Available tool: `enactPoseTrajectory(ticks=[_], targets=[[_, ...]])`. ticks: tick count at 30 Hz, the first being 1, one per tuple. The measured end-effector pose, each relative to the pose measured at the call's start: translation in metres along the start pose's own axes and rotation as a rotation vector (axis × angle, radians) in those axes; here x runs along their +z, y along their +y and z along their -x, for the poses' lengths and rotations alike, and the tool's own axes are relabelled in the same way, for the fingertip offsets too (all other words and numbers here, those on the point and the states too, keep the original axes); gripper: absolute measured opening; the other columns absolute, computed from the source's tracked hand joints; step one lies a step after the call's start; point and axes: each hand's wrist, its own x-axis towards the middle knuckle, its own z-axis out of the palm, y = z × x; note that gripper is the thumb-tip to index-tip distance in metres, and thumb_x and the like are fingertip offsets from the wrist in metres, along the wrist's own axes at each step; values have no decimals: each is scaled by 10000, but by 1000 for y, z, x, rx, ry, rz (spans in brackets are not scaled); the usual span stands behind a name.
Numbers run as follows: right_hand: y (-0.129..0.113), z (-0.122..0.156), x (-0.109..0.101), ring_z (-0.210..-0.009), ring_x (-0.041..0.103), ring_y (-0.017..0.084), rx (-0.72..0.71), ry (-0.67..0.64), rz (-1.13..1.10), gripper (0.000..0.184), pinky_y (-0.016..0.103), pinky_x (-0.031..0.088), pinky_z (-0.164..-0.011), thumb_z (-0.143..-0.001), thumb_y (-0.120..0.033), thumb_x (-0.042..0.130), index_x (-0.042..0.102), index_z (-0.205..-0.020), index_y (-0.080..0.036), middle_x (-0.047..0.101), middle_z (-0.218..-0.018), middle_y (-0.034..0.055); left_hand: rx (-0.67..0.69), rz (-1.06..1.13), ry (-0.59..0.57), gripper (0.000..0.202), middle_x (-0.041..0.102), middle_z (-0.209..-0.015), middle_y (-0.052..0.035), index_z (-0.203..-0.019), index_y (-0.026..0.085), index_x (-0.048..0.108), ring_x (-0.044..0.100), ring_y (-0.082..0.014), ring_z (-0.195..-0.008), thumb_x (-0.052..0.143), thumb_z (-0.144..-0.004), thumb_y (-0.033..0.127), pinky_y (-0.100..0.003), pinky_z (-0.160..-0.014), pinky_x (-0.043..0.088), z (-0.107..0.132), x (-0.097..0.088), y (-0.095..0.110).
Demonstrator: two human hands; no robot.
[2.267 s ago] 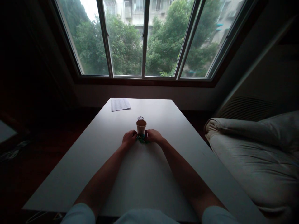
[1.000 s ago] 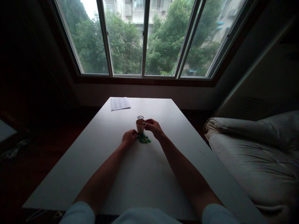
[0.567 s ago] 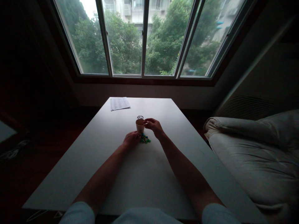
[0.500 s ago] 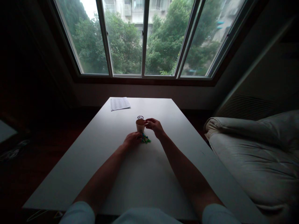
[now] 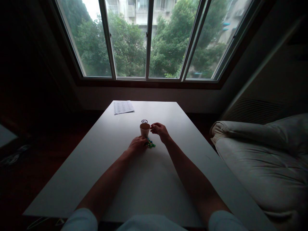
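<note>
A paper cup stands upright on the white table, its mouth facing up. Just in front of it lies a small loose pile of green and blue bead-like pieces. My left hand rests low at the pile's left side, close to the cup's base. Its fingers are bent together, and whatever they pinch is too small to make out. Beside the cup's rim, on the right, my right hand is raised with thumb and fingers pinched. Anything between those fingertips cannot be made out.
Behind the cup is a small round, clear-looking item with a dark rim. Printed sheets lie at the far left of the table. A pale cushioned seat stands to the right, and a window is beyond the table.
My right hand has drawn slightly right, away from the cup's rim. My left hand has shifted a little at the pile. The cup has barely moved.
</note>
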Motion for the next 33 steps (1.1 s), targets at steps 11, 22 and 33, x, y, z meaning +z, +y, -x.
enactPoseTrajectory(ticks=[11, 22, 33], targets=[[9, -3, -3, -655, 658, 152, 5, -6, 13, 259, 271, 515, -610, -733, -410, 709, 657, -844, -182, 723, -786, 51, -28, 21, -3, 197, 690, -1094, -158, -1010, 165, 715, 620, -285, -1077, 579, -885, 231, -433, -962, 448, 0, -1, 6], [14, -6, -7, -651, 654, 149, 11, -8, 8, 256, 265, 507, -600, -743, -397, 702, 665, -867, -176, 728, -796, 56, -57, -21, 28, 236, 688, -1088, -151, -1051, 173, 676, 629, -298, -1046, 640, -842, 275, -420, -914, 457, 2, -2, 11], [17, -6, -9, -652, 656, 145, 21, -6, 14, 252, 266, 516, -613, -741, -403, 694, 659, -851, -179, 729, -805, 57, -77, -9, 7, 199, 688, -1098, -150, -1015, 178, 705, 611, -287, -1074, 571, -870, 206, -431, -964, 442, 0, -2, 8]])
